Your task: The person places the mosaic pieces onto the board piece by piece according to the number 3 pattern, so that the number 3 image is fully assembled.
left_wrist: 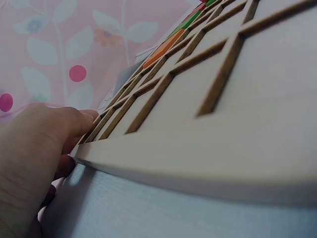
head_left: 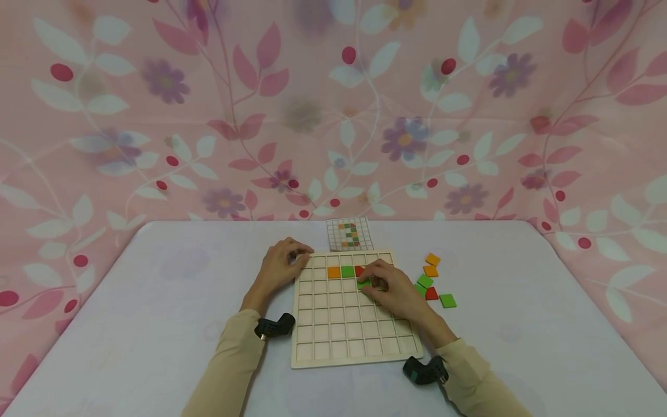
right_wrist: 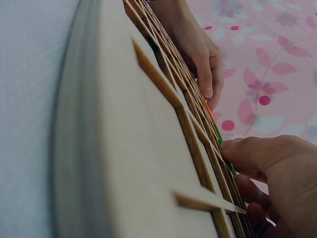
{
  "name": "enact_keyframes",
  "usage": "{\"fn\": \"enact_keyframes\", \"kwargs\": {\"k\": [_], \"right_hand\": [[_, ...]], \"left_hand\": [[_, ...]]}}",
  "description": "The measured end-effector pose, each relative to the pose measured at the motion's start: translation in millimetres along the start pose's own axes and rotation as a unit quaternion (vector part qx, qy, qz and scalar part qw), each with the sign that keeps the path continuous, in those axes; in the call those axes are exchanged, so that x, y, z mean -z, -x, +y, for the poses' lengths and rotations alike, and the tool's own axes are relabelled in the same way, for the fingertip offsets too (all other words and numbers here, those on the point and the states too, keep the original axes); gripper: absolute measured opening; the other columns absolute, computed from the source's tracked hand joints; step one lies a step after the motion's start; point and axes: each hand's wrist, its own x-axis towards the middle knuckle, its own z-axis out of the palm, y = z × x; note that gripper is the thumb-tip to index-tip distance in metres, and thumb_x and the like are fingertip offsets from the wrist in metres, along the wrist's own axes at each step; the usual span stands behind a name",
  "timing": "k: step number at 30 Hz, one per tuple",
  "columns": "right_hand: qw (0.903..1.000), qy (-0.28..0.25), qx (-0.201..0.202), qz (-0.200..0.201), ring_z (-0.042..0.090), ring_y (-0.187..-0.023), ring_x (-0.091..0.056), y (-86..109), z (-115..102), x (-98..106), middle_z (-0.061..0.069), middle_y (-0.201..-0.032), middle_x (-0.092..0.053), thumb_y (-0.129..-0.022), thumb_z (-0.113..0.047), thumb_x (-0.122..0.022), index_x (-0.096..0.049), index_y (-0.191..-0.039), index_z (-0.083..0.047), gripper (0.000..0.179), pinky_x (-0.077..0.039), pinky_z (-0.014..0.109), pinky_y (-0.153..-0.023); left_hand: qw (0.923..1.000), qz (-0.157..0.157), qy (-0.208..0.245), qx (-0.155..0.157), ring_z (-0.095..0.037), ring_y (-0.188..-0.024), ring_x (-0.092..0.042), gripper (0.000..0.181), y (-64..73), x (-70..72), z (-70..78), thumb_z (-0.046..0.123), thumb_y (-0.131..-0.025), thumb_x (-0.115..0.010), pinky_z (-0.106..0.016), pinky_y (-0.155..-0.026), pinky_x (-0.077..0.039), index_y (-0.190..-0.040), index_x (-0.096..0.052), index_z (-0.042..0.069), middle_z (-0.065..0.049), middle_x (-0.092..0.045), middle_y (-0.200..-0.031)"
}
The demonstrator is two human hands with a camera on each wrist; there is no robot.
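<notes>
A pale wooden grid board (head_left: pixel 337 315) lies on the table. My left hand (head_left: pixel 282 264) holds its far left corner, the fingers bent at the edge in the left wrist view. In one row of cells sit an orange tile (head_left: pixel 333 272), a green tile (head_left: pixel 347 271) and a red tile (head_left: pixel 359 270), the red one partly covered by my right hand (head_left: pixel 391 288). Thumb and fingers of that hand pinch another green tile (head_left: pixel 363 284) at the cell below the red one. In the right wrist view the thumb (right_wrist: pixel 242 151) meets a green edge over the board.
Right of the board lie loose tiles: orange ones (head_left: pixel 432 259), green ones (head_left: pixel 447 300) and a red one (head_left: pixel 431 293). A card with a coloured grid pattern (head_left: pixel 350 234) lies beyond the board's far edge. A floral curtain (head_left: pixel 333 116) hangs behind the white-covered table (head_left: pixel 182 301).
</notes>
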Motion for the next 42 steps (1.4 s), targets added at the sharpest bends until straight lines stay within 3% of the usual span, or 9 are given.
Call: {"fn": "enact_keyframes", "kwargs": {"k": [20, 27, 34, 42], "right_hand": [[1.0, 0.005, -0.002, -0.005, 0.013, -0.075, -0.05, -1.9, 4.1, -2.2, -0.004, -0.099, -0.058, -0.085, -0.014, -0.07, -0.066, -0.096, -0.018, 0.013, -0.041, 0.022, -0.066], [0.9998, -0.005, -0.016, 0.006, 0.009, -0.076, -0.05, -2.0, 4.8, 0.6, -0.008, -0.098, -0.059, -0.092, -0.02, -0.062, -0.067, -0.097, -0.019, 0.008, -0.042, 0.021, -0.065], [0.9993, -0.021, -0.027, 0.013, 0.011, -0.078, -0.055, 0.0, 5.6, 19.7, -0.003, -0.102, -0.062, -0.093, -0.019, -0.06, -0.067, -0.104, -0.014, 0.014, -0.047, 0.022, -0.069], [0.9957, 0.01, -0.057, 0.071, 0.015, -0.087, -0.055, 6.3, 16.6, 54.0, 0.002, -0.107, -0.064, -0.094, -0.022, -0.058, -0.064, -0.11, -0.01, 0.021, -0.047, 0.028, -0.074]], "left_hand": [[0.9997, 0.013, 0.005, -0.022, -0.016, -0.079, -0.054, 0.013, 1.7, 1.4, -1.8, 0.024, -0.089, -0.064, -0.034, -0.073, -0.037, -0.097, -0.074, 0.02, -0.001, -0.066, -0.091], [0.9999, 0.009, 0.0, -0.014, -0.016, -0.081, -0.054, 0.014, 2.3, 0.8, -2.6, 0.026, -0.09, -0.063, -0.033, -0.074, -0.035, -0.098, -0.073, 0.021, 0.0, -0.065, -0.092], [0.9999, 0.006, 0.0, -0.011, -0.016, -0.082, -0.055, 0.014, 1.4, 0.4, -2.6, 0.026, -0.09, -0.063, -0.034, -0.075, -0.036, -0.098, -0.073, 0.022, 0.001, -0.065, -0.092], [0.9999, 0.007, 0.004, -0.011, -0.015, -0.081, -0.054, 0.014, 1.1, -1.3, -1.8, 0.026, -0.09, -0.063, -0.033, -0.076, -0.035, -0.098, -0.073, 0.022, 0.001, -0.065, -0.092]]}}
